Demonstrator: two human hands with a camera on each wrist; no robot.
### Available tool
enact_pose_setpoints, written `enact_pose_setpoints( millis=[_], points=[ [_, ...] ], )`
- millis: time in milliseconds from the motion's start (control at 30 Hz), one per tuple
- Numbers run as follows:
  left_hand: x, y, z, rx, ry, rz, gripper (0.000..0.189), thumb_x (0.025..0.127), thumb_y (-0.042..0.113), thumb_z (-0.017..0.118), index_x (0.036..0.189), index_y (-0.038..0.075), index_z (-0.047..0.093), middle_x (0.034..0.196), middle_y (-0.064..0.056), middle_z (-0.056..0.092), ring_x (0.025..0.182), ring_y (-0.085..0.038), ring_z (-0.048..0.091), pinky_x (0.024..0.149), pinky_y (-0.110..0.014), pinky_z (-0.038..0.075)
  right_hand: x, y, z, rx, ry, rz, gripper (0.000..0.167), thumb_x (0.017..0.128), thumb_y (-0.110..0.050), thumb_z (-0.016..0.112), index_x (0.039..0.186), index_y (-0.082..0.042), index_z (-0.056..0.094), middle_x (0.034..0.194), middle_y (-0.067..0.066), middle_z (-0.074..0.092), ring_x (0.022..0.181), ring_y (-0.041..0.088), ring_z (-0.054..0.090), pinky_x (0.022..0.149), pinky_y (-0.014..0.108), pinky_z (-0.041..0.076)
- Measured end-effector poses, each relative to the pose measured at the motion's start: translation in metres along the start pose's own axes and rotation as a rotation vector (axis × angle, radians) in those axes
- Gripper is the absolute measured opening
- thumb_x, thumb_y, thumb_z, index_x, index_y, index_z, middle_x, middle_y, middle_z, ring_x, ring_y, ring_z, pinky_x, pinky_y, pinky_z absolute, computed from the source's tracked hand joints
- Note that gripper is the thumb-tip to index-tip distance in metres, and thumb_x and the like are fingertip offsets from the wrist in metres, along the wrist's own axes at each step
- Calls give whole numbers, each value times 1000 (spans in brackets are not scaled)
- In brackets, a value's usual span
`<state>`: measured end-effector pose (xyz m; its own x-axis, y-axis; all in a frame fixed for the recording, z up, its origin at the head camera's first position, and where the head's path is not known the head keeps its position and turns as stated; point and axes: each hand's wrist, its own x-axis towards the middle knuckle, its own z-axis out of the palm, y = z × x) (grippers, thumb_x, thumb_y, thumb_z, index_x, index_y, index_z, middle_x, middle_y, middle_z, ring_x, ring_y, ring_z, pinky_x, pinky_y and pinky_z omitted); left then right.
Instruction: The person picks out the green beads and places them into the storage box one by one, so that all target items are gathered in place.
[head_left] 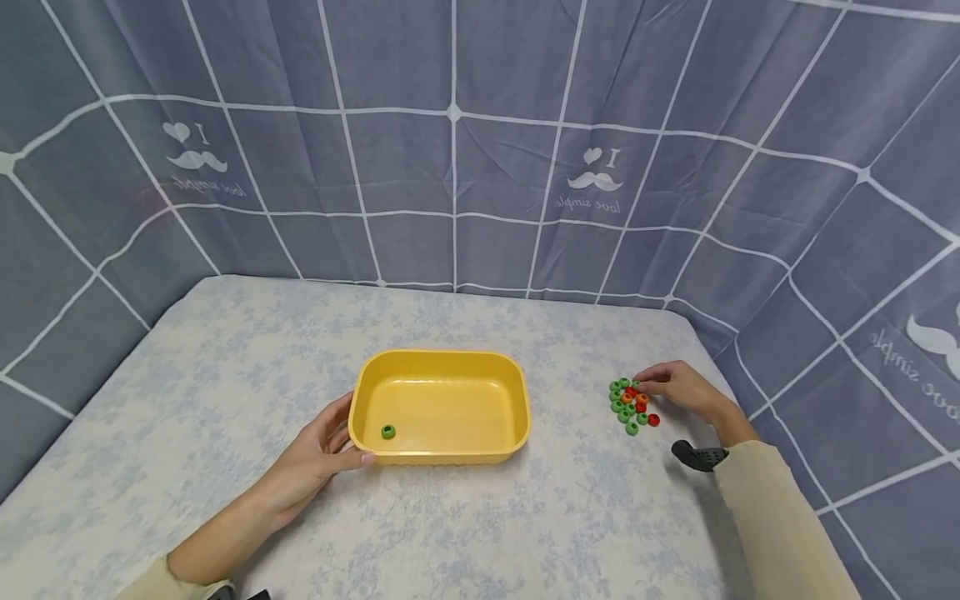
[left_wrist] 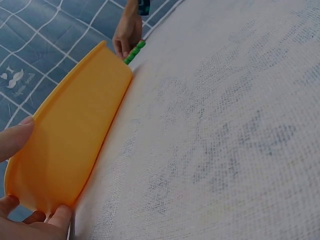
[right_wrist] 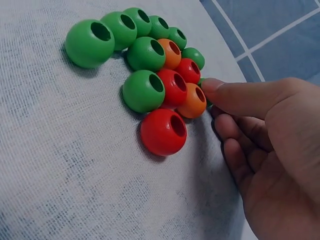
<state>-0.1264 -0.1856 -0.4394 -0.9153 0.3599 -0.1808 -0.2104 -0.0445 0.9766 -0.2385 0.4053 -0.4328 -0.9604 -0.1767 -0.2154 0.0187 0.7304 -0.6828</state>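
Note:
My left hand (head_left: 306, 465) grips the left end of a yellow plastic tub (head_left: 450, 408), thumb on the rim and fingers against the outside wall. One green bead (head_left: 387, 432) lies inside the tub near its left front corner. To the right, a cluster of round beads with holes sits on the cloth: several green beads (right_wrist: 90, 44), a few red beads (right_wrist: 163, 132) and two orange beads (right_wrist: 192, 101). At the far right side of this cluster, my right hand (head_left: 684, 390) pinches a green bead, mostly hidden behind the thumb.
A pale cloth with blue floral print (head_left: 570, 517) covers the table. Blue-grey curtains (head_left: 495, 167) with white grid lines hang behind it and along both sides. A black strap-like part (head_left: 697, 456) sticks out by the right sleeve (head_left: 772, 517).

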Motion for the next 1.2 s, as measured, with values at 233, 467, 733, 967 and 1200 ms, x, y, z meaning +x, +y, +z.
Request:
enact_pose_setpoints(
  millis=[233, 467, 733, 967, 1200],
  points=[
    [1, 1, -1, 5, 3, -1, 100, 93, 6, 78, 167, 12, 11, 172, -12, 7, 154, -37, 16, 102, -24, 47, 5, 2, 2, 9, 41, 10, 31, 102, -25, 70, 117, 2, 72, 105, 9, 69, 90, 25, 56, 76, 37, 49],
    [4, 3, 1, 1, 6, -10, 101, 93, 5, 78, 167, 12, 10, 171, -13, 8, 154, -37, 18, 102, -25, 47, 7, -5, -1, -13, 104, -30, 33, 104, -27, 67, 120, 2, 70, 108, 12, 69, 96, 27, 63, 74, 37, 52],
    [3, 3, 0, 8, 10, -9, 102, 92, 6, 79, 167, 11, 10, 171, -13, 7, 154, -38, 17, 102, -24, 48, 16, -30, -1, -36, 124, -69, 34, 103, -29, 68, 120, 0, 70, 117, 17, 68, 104, 32, 63, 81, 42, 53],
    [3, 2, 0, 1, 8, -9, 101, 93, 4, 78, 167, 12, 9, 172, -12, 6, 154, -38, 16, 101, -24, 48, 26, -50, 3, -20, 65, -87, 33, 104, -30, 67, 120, -2, 70, 123, 18, 65, 108, 36, 62, 90, 51, 52],
    [3, 3, 1, 20, 15, -13, 101, 93, 6, 79, 167, 12, 10, 171, -13, 7, 154, -38, 15, 102, -24, 47, 35, -71, 9, 36, 25, -149, 28, 103, -26, 69, 117, -3, 70, 119, 14, 67, 110, 40, 63, 96, 58, 50]
  ],
)
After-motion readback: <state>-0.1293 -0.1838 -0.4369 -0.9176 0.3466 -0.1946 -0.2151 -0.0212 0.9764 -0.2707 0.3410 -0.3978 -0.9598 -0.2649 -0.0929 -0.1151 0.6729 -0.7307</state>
